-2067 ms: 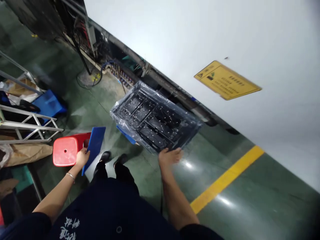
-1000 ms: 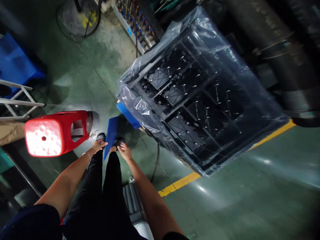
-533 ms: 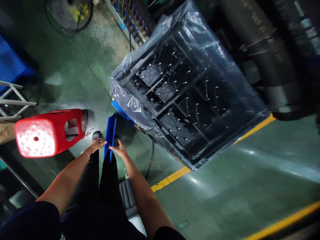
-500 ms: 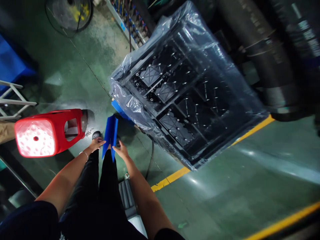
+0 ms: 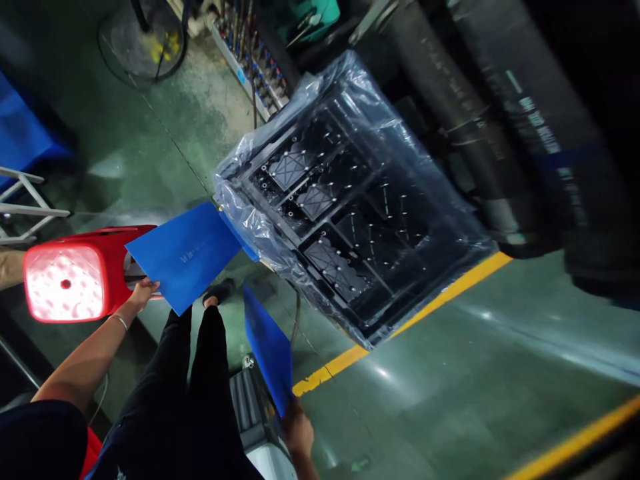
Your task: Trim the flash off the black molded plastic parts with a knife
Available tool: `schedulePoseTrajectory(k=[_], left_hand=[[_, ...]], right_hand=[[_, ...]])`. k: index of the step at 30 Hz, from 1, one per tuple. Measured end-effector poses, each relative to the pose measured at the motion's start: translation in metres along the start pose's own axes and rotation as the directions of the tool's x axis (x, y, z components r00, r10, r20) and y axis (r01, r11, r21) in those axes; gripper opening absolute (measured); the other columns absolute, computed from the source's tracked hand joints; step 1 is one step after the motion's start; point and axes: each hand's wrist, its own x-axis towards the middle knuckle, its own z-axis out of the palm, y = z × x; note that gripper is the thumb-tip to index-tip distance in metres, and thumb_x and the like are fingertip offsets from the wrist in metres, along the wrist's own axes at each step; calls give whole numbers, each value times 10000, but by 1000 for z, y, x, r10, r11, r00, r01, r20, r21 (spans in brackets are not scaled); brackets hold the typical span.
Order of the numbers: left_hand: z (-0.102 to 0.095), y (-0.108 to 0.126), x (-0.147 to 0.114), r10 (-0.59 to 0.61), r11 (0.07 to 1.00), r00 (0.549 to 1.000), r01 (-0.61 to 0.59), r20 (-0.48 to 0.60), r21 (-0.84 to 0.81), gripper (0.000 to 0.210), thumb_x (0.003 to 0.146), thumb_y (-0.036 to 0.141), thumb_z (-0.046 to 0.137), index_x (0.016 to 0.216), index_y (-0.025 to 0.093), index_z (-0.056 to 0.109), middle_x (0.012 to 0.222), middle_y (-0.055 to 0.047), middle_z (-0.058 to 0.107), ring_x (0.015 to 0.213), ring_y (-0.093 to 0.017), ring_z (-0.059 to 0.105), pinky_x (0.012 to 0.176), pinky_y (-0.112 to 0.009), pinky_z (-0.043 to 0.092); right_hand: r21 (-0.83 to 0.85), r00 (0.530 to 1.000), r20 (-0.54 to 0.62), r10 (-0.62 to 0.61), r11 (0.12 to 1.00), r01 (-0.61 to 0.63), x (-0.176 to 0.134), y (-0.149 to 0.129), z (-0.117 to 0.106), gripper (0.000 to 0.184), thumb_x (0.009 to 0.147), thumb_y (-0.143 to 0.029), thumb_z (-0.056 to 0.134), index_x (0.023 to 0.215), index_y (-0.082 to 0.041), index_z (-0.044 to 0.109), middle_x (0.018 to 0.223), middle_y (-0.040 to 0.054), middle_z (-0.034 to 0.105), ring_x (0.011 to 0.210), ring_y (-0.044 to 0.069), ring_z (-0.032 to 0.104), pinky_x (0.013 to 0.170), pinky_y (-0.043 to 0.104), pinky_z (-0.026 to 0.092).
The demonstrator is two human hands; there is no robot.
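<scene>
My left hand [image 5: 144,293] pinches the near-left corner of a flat blue sheet [image 5: 187,250] with faint pale print on its face. That sheet is stretched out over the floor between the stool and the box. Lower and to the right, my right hand [image 5: 299,430] grips the bottom end of a second blue sheet [image 5: 269,343], which I see at a steep slant. Its fingers are partly hidden behind the sheet. Ahead stands a box lined with clear plastic film [image 5: 250,223], and black moulded trays with pins [image 5: 360,207] lie inside it.
A red plastic stool [image 5: 65,280] stands left, close to my left hand. A grey lidded container [image 5: 250,400] is by my right leg. Thick black hoses [image 5: 450,113] run beyond the box. Yellow lines [image 5: 330,370] mark the green floor.
Both hands have moved apart, the left one leftwards and the right one down and to the right. The blue sheets, close together between my hands before, are now separate, one in each hand.
</scene>
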Motion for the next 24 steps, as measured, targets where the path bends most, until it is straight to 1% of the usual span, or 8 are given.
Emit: schedulePoseTrajectory(k=[4,9,11,14,17,19,21,24], left_hand=[[5,-21,-16,-55,997,998,57,42,-47,258,856,265,616,1085,148,587,986,-52,669,803,-161,662,707,-332,568],[-1,-40,-43,-86,994,994,90,63,-61,326,719,286,741,1008,203,616,940,-12,712,825,-202,688,718,-330,570],[6,-39,-38,-85,994,994,89,68,-57,331,751,292,718,1044,189,605,975,-26,701,835,-195,682,739,-343,569],[28,-34,-14,-85,995,993,88,82,-43,294,856,282,618,1116,150,580,1059,-65,656,883,-176,654,769,-363,561],[43,-42,7,-124,992,988,127,90,-24,294,893,294,571,1141,137,572,1105,-78,618,920,-180,627,775,-369,554],[41,-57,10,-168,986,982,169,87,-11,299,893,301,570,1145,140,569,1108,-77,610,918,-180,621,770,-365,551],[33,-72,6,-199,980,976,200,90,3,293,894,296,568,1143,142,567,1104,-77,608,910,-175,619,765,-361,551],[24,-78,4,-198,980,972,196,123,29,273,891,288,573,1119,139,578,1083,-73,616,899,-170,622,764,-358,551]], right_hand=[[96,997,-20,73,993,-71,-11,12,16,344,740,-308,320,811,-324,656,681,117,720,719,353,717,648,458,541],[194,998,-24,60,979,-54,-9,8,22,265,657,-381,308,623,-356,570,608,115,687,724,356,713,641,460,539],[233,999,-16,46,972,-41,-7,4,22,271,658,-409,293,605,-360,553,606,106,688,728,361,711,647,466,537],[284,999,-10,34,958,-30,-4,-2,22,295,665,-475,301,604,-365,567,636,105,700,749,380,707,676,480,534],[305,999,-14,40,952,-33,-3,-1,23,328,644,-535,327,652,-368,609,670,116,708,776,395,702,690,484,537],[302,999,-15,45,953,-38,-4,5,24,355,638,-551,323,678,-365,622,685,119,709,803,397,700,694,486,542],[291,999,-7,42,956,-38,-4,10,25,354,647,-552,318,681,-363,615,679,110,706,818,390,701,697,481,548],[275,1000,8,23,961,-24,-3,14,30,305,653,-537,335,668,-367,588,670,96,700,830,379,703,709,471,553]])
